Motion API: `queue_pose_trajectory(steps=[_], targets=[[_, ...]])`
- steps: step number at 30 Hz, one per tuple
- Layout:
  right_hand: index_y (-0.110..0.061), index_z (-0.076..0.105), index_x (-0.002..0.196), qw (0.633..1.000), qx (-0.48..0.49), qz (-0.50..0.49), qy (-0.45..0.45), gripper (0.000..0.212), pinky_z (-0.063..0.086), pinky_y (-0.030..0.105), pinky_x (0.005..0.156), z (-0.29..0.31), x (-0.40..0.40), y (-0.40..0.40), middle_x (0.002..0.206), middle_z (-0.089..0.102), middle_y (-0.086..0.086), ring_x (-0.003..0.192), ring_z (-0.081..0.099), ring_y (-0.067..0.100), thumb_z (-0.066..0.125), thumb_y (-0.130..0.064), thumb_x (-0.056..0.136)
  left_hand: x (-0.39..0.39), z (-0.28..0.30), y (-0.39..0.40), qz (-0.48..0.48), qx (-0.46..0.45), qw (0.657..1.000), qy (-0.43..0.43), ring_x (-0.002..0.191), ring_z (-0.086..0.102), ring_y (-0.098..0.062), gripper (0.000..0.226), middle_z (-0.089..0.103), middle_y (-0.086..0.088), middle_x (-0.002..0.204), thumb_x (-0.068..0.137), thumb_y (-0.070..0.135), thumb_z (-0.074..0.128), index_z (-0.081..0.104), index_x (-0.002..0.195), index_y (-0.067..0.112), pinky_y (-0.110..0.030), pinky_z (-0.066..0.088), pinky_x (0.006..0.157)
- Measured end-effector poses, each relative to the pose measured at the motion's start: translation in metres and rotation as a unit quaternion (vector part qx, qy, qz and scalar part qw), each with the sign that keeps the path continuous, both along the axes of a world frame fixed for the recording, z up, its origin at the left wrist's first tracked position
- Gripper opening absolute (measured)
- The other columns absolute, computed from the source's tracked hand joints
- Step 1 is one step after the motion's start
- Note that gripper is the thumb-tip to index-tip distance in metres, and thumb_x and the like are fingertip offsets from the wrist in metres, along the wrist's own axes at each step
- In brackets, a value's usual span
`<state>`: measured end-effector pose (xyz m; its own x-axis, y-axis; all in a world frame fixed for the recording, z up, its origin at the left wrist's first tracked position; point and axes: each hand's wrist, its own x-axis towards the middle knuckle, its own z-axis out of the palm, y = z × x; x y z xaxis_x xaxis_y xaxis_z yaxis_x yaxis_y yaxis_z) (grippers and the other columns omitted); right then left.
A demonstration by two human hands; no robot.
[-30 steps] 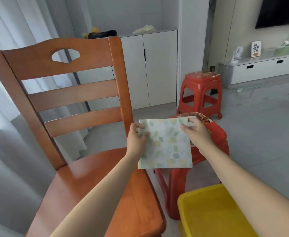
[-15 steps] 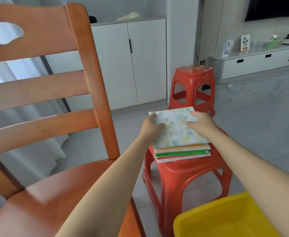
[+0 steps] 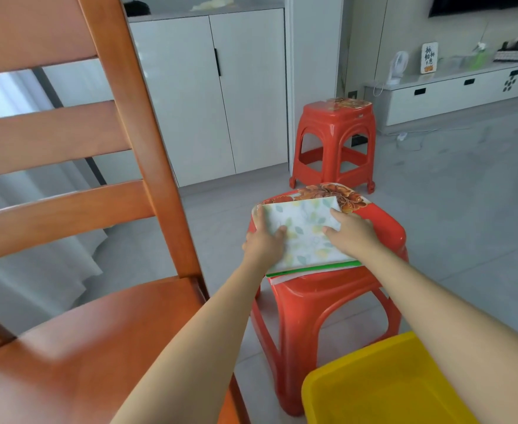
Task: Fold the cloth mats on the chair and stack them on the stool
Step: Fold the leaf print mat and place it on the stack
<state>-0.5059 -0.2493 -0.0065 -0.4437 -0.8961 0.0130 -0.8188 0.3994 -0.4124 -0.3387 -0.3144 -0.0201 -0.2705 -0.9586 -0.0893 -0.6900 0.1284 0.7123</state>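
- Left grip (image 3: 265, 240) and right grip (image 3: 354, 232), fingers spread flat, press the folded leaf-print mat (image 3: 305, 232) onto the stack at the stool (image 3: 383, 228)'s near-left corner.
- Stack overhangs the near edge; lifting unevenly could slide it off.

Open floor (image 3: 466, 209) right of the stool (image 3: 383, 228); chair (image 3: 147, 142) close left, yellow bin (image 3: 374, 384) near front.
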Motion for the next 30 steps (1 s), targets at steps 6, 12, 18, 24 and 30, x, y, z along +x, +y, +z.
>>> queue_pose_trajectory(steps=[6, 12, 18, 24, 30], targets=[[-0.025, 0.028, 0.146, 1.000, 0.000, 0.024, 0.009, 0.056, 0.018, 0.042, 0.113, 0.005, 0.008, 0.020, 0.145, 0.041, 0.013, 0.137, 0.029, 0.032, 0.041, -0.043, 0.095, 0.008, 0.002, 0.026, 0.034, 0.044, 0.997, 0.054, 0.077, 0.057, -0.027, 0.070, 0.040, -0.032, 0.133, 0.096, 0.044, 0.038, -0.010, 0.148, 0.041, -0.035, 0.046, 0.092], [-0.043, 0.026, 0.143, 0.999, 0.019, -0.015, -0.045, 0.054, 0.027, 0.045, 0.107, 0.005, 0.023, 0.084, 0.148, 0.027, 0.003, 0.132, 0.024, 0.036, 0.042, -0.050, 0.092, 0.020, -0.005, 0.092, 0.047, 0.056, 0.993, 0.088, 0.094, 0.057, -0.034, 0.069, 0.050, -0.024, 0.127, 0.096, 0.046, 0.037, -0.009, 0.147, 0.042, -0.039, 0.047, 0.088], [-0.028, 0.033, 0.143, 0.980, -0.068, -0.011, -0.189, 0.060, 0.032, 0.021, 0.090, -0.007, 0.026, 0.169, 0.115, 0.034, 0.005, 0.116, 0.046, 0.024, 0.058, -0.032, 0.089, 0.021, -0.005, 0.169, 0.028, 0.049, 0.991, 0.124, 0.110, 0.052, -0.034, 0.067, 0.042, -0.021, 0.136, 0.097, 0.041, 0.039, -0.004, 0.149, 0.039, -0.035, 0.042, 0.091], [-0.026, 0.031, 0.145, 0.984, -0.038, -0.024, -0.173, 0.063, 0.033, 0.022, 0.090, -0.046, 0.018, 0.250, 0.111, 0.030, 0.001, 0.113, 0.048, 0.021, 0.060, -0.031, 0.089, 0.014, -0.044, 0.249, 0.002, 0.087, 0.991, 0.106, 0.101, 0.054, -0.033, 0.068, 0.042, -0.020, 0.129, 0.098, 0.042, 0.037, -0.006, 0.150, 0.035, -0.032, 0.039, 0.084], [-0.026, 0.024, 0.147, 0.982, 0.045, -0.048, -0.179, 0.066, 0.037, 0.025, 0.090, -0.114, -0.007, 0.290, 0.111, 0.028, 0.001, 0.103, 0.049, 0.018, 0.057, -0.032, 0.090, -0.006, -0.108, 0.288, -0.038, 0.159, 0.982, 0.093, 0.111, 0.052, -0.033, 0.081, 0.041, -0.019, 0.132, 0.093, 0.044, 0.047, -0.010, 0.149, 0.032, -0.038, 0.042, 0.102]])
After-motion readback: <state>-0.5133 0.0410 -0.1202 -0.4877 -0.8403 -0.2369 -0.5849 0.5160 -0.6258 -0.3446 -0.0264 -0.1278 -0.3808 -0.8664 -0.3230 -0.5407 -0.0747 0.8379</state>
